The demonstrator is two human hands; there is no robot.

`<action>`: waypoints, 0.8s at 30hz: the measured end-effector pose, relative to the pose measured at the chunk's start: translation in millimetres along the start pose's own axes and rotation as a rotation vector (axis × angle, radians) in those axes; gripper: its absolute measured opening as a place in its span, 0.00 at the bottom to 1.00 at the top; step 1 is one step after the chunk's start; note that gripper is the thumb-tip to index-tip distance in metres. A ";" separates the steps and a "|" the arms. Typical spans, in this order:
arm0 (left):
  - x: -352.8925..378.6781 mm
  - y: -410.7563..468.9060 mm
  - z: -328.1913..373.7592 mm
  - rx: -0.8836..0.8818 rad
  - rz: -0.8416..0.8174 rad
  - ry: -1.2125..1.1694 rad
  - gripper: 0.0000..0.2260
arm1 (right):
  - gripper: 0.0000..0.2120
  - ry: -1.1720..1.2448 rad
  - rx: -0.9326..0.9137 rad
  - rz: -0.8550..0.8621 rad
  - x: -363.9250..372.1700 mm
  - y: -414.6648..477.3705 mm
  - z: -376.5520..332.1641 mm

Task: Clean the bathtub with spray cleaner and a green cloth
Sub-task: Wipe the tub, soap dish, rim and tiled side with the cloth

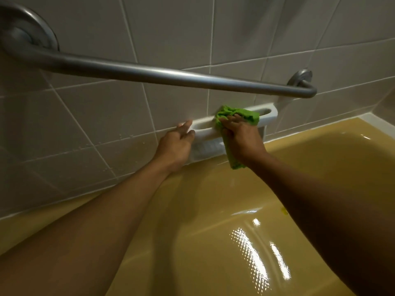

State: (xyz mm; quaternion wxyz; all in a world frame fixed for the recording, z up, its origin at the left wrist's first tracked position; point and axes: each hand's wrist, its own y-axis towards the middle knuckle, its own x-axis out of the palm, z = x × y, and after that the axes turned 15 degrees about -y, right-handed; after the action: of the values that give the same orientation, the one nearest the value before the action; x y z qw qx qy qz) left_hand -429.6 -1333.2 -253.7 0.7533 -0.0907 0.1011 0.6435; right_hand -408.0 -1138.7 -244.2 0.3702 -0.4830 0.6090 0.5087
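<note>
The left hand [174, 144] and right hand [241, 138] are bare, and so are both forearms [96, 221].

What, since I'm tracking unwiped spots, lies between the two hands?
A bare stretch of the soap holder's bar, from left hand to right hand holding the cloth; head view.

The upper half of the frame is filled by a wall [175, 35] of large pale grey tiles, divided by white grout lines seen at a slant; a brushed metal grab bar [171, 76] is fixed across it, carried from a round flange [27, 33] at upper left down to a smaller flange [300, 76] at centre right; a white soap holder [268, 113] is mounted just below the bar; water droplets [119, 136] are scattered on tiles at centre left; the scene is dimly lit
</note>
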 end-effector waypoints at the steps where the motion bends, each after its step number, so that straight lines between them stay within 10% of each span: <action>1: 1.2 0.4 0.5 -0.015 0.000 -0.059 0.19 | 0.17 0.009 -0.026 -0.012 0.5 -1.0 -9.2; 11: 27.3 -17.9 12.1 -0.247 0.348 -0.676 0.09 | 0.22 0.274 -0.075 -0.333 -20.2 5.8 -26.5; 24: 38.7 -8.3 0.2 -0.142 0.460 -0.486 0.03 | 0.23 -0.228 -0.414 -0.082 -16.0 19.6 13.6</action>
State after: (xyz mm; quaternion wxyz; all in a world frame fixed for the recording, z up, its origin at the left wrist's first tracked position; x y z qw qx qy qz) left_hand -415.6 -1297.7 -263.8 0.5825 0.0381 -0.1088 0.8046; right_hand -423.3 -1121.8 -226.7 0.3502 -0.5123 0.4258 0.6586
